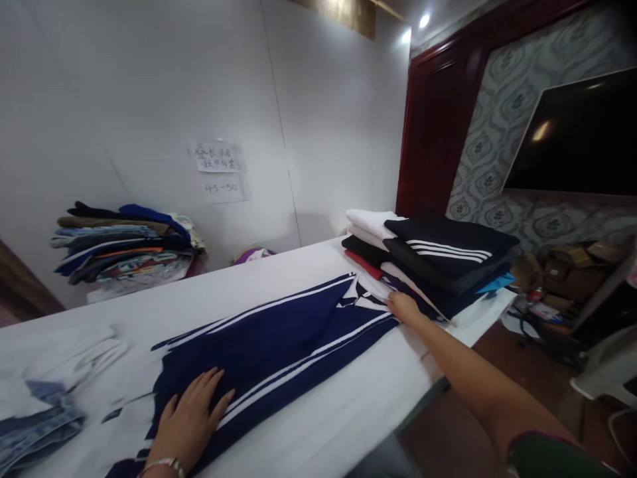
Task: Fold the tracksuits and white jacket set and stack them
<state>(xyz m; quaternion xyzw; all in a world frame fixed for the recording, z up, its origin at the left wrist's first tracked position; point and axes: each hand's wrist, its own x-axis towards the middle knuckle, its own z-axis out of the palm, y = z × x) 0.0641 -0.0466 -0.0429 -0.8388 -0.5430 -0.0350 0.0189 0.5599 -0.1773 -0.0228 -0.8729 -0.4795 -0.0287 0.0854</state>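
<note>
A navy jacket [279, 332] with white stripes along its long edges lies stretched across the white table. My left hand [192, 411] rests flat on its near left part, fingers spread, with a bracelet at the wrist. At the far right end, by the white and dark collar [365, 295], my right hand [402, 307] pinches the edge of the jacket. Its fingertips are partly hidden. Just beyond that hand stands a stack of folded clothes [448, 249], topped by a black piece with white stripes.
White cloth [64, 352] and blue denim [40, 428] lie at the table's left end. Behind the table is another clothes pile [124, 242], below paper notes [219, 166] on the wall. A white stool [604, 368] and boxes [572, 272] stand to the right.
</note>
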